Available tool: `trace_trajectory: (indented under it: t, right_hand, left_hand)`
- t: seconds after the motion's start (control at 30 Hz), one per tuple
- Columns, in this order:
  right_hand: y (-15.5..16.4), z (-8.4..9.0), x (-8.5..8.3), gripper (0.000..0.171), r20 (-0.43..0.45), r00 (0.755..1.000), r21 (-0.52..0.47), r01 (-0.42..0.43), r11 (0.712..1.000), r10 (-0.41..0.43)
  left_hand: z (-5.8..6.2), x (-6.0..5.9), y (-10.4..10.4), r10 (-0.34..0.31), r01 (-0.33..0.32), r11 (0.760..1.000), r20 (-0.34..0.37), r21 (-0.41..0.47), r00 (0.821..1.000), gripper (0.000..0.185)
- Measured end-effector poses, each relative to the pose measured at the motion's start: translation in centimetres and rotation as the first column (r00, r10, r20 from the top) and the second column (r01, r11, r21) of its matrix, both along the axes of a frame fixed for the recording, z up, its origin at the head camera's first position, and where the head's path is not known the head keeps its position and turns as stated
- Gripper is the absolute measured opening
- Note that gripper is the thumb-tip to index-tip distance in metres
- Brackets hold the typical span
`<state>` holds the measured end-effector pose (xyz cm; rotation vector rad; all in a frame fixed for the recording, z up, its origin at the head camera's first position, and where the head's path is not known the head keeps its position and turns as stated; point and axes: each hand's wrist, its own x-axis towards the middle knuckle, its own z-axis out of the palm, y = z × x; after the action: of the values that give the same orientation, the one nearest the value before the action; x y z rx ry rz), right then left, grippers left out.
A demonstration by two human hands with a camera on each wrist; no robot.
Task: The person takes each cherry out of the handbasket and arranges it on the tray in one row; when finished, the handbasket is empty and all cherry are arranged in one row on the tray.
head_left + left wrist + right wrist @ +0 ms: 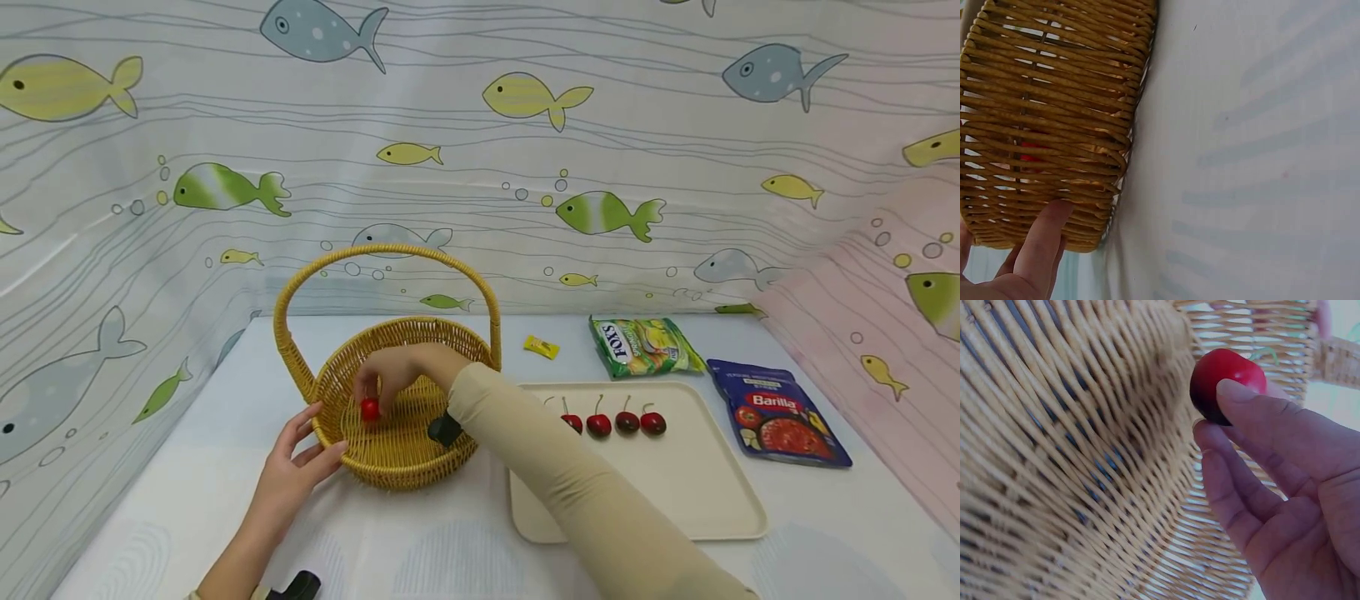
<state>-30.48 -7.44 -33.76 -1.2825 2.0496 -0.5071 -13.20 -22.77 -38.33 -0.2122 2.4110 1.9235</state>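
Observation:
A round wicker basket with a tall arched handle stands on the table. Inside it, my right hand pinches a red cherry between thumb and fingertips, low over the woven bottom. A green stem curls from that cherry in the right wrist view. My left hand rests against the basket's outer left side, fingers spread and touching near the rim. One of its straight fingers touches the weave in the left wrist view. Several dark red cherries lie in a row on a cream tray.
Right of the basket is the tray, partly covered by my right sleeve. Behind it lie a small yellow wrapped candy and a green Fox's bag. A blue Barilla pouch lies at the far right. A fish-print curtain surrounds the table.

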Motion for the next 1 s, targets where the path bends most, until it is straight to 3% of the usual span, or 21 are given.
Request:
trace_trajectory:
  t: [0.43, 0.77, 1.0]
  right_hand:
    - [5.8, 3.9, 1.7, 0.026, -0.004, 0.992, -0.185, 0.124, 0.975, -0.127]
    - [11.3, 4.4, 3.5, 0.027, 0.059, 0.986, -0.387, 0.165, 0.907, -0.154]
    - [16.2, 4.3, 5.5, 0.029, 0.077, 0.982, -0.416, 0.187, 0.890, -0.170]
  left_hand:
    - [-0.2, -0.3, 0.0, 0.014, -0.014, 1.000, 0.071, -0.011, 0.997, 0.081]
    - [0.2, -0.3, 0.2, 0.016, -0.015, 1.000, 0.067, -0.016, 0.998, 0.081]
    - [-0.3, -0.3, 0.1, 0.039, -0.036, 0.998, 0.055, -0.047, 0.998, 0.081]
